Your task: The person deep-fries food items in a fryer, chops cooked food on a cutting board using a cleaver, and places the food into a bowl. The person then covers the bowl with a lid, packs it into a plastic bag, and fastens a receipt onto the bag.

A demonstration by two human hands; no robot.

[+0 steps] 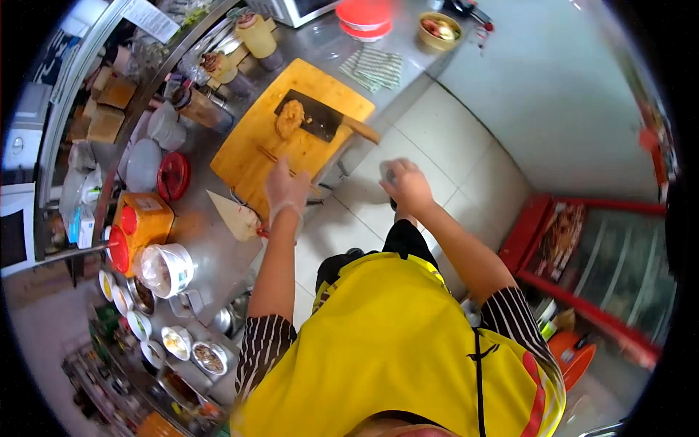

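Observation:
My left hand (286, 188), in a clear glove, is over the near part of a yellow cutting board (246, 155). Thin wooden sticks (267, 153), probably chopsticks, pass under its fingers; whether they are gripped is hidden. Farther up the board lies a cleaver's dark blade (322, 123), its wooden handle (361, 130) jutting past the edge. A fried breaded cutlet (289, 118) rests partly on that blade, with crumbs beside it. My right hand (407, 183) is bare and held above the floor, away from the board. Its fingers curl loosely, apart from the thumb, and nothing shows in them.
A cream-coloured piping bag (237, 217) lies left of my wrist. Squeeze bottles (256, 37), a white tub (173, 269) and an orange jug (146, 218) line the steel counter (218, 273). Beyond the board are folded cloths (374, 68) and a food bowl (438, 31). A red-framed display cabinet (590, 257) stands right.

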